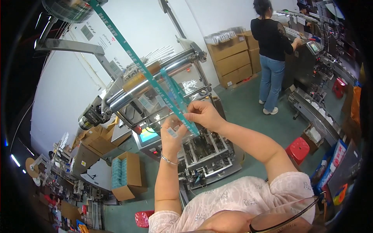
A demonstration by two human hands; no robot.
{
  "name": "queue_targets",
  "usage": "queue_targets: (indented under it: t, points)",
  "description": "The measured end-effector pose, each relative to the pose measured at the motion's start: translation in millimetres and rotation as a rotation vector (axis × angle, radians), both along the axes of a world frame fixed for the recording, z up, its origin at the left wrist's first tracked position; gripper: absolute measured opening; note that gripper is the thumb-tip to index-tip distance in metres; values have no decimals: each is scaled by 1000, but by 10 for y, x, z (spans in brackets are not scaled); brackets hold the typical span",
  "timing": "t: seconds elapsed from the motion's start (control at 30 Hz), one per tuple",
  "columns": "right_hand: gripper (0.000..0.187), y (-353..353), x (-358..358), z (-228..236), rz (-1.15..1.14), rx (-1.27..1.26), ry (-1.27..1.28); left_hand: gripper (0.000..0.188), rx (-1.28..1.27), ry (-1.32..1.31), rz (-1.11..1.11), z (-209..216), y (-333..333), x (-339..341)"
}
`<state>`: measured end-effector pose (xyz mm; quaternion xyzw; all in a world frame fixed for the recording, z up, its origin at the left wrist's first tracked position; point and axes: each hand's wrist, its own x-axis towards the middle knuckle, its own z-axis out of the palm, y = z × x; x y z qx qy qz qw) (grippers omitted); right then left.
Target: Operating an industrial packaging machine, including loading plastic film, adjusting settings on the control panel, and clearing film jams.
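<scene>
A long green printed film strip [136,62] runs from a roll [70,8] at the upper left down to my hands. Next to its green band the film looks clear, with printed barcode patches. My right hand [206,115] pinches the strip between thumb and fingers, its forearm reaching in from the right. On the strip's other side, my left hand [171,134] has its fingers bent in against the film, partly seen through the clear part; a bracelet [169,160] circles that wrist. Below the strip's lower end lies the machine's metal frame [206,153].
Steel rollers [155,73] cross behind the strip. A lit control screen [148,134] stands left of my hands. An open carton [128,174] of teal packs sits on the floor. A person [272,54] works at another machine, with stacked cartons [231,60] nearby. A red stool [297,150] stands right.
</scene>
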<state>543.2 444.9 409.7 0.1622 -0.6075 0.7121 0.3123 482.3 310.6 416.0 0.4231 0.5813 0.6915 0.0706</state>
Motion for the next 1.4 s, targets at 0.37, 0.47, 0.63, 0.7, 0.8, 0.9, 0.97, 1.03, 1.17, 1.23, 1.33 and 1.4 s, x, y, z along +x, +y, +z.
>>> queue_targets:
  t: [0.37, 0.47, 0.63, 0.7, 0.8, 0.9, 0.97, 1.03, 1.17, 1.23, 1.33, 1.4]
  points:
    - [24, 118, -15, 215, 86, 61, -5, 18, 18, -100, -87, 41, 24, 56]
    - [25, 104, 8, 297, 184, 78, -79, 12, -60, -39, -26, 27, -20, 9]
    - [15, 250, -110, 211, 171, 280, -46, 13, 18, -111, -39, 2, -4, 32]
    - [20, 206, -113, 212, -12, 272, 0, 25, -20, -68, -46, -23, -19, 15]
    - [21, 180, -133, 233, -228, 430, 128, 27, -15, -29, 28, -54, -13, 20]
    - [27, 142, -196, 252, -343, 462, 239, 26, 45, -67, 7, -113, -19, 12]
    - [31, 139, -252, 248, -314, 435, 165, 23, -8, 15, 122, -157, -12, -35]
    - [33, 103, -341, 190, -274, 430, 149, 18, -116, 99, 273, -134, -60, -10]
    - [15, 152, -271, 231, -410, 564, 262, 19, -159, 267, 242, 78, -10, 133]
    - [16, 234, -334, 174, -422, 602, 272, 19, -72, 92, 188, 28, 25, 149]
    - [16, 257, -371, 47, -458, 645, 276, 20, 4, -132, 84, -85, 15, 141]
    - [16, 232, -342, 24, -459, 642, 299, 24, -9, -67, 70, -214, -21, 61]
